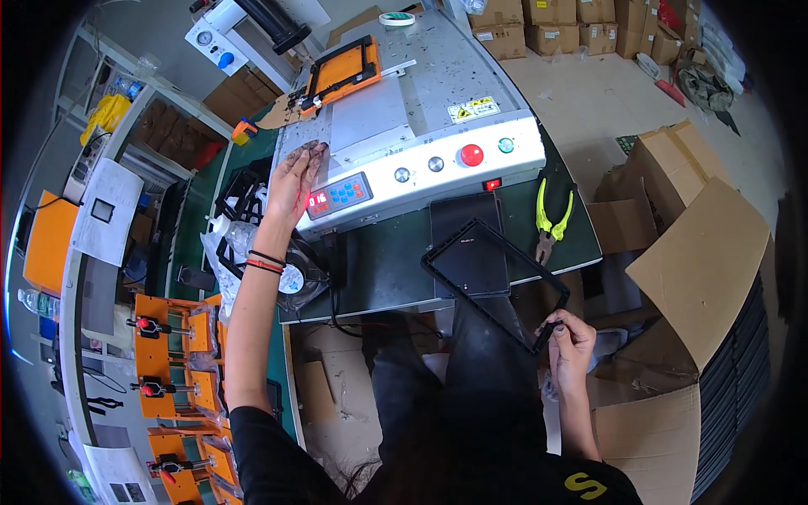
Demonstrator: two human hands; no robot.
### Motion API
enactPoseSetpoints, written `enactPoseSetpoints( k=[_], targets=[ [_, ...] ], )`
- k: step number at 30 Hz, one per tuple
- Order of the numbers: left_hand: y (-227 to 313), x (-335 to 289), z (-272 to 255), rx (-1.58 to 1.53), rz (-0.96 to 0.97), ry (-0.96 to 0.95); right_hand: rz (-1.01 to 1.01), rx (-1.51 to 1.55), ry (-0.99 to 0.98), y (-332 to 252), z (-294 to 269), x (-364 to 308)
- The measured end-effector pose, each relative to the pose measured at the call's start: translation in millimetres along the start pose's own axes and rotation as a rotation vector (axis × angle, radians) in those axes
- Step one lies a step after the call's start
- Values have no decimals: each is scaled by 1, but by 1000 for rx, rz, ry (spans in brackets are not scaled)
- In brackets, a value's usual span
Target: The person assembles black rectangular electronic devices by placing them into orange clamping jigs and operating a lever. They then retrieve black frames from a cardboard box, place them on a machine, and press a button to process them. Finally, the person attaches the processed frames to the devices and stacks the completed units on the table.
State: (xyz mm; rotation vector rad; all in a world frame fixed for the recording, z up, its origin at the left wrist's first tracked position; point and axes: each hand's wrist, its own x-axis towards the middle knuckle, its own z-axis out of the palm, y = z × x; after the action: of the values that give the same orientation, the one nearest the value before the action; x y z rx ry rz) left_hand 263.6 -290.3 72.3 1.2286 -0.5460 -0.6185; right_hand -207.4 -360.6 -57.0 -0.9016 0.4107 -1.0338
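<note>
My right hand (571, 347) is closed on the lower corner of a thin black rectangular frame (507, 330). The frame is tilted above the bench edge and my lap, partly over a flat black panel (471, 252). Beside the left end of the white machine's control panel (429, 164) is my left hand (293, 181), its fingers drawn together near the metal bed; whatever they pinch, if anything, is too small to tell. Farther back on the machine lies an orange fixture (343, 74) with a black frame in it.
Yellow-green pliers (551, 220) lie on the bench at the right. Open cardboard boxes (699, 278) stand right of me. Orange clamp fixtures (181, 370) line the left side. A plastic bottle (231, 229) and black parts sit left of the machine, under a press cylinder (273, 25).
</note>
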Motion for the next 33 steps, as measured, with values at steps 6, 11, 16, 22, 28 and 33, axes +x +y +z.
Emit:
enactPoseSetpoints(
  k=[6,11,16,22,28,33],
  targets=[
    [2,-3,1,-3,-14,-21,11,-34,-46,2,2,1],
    [2,3,10,399,196,151,42,-56,-32,-2,5,2],
    [27,49,40,1170,588,191,18,-42,-45,-7,8,8],
    [33,93,87,1441,248,336,-3,-73,-21,-10,3,9],
    [33,108,109,1514,144,414,21,-102,-43,-15,-8,11],
    [41,136,120,1564,-45,444,15,-177,-78,-20,-7,17]
  ],
)
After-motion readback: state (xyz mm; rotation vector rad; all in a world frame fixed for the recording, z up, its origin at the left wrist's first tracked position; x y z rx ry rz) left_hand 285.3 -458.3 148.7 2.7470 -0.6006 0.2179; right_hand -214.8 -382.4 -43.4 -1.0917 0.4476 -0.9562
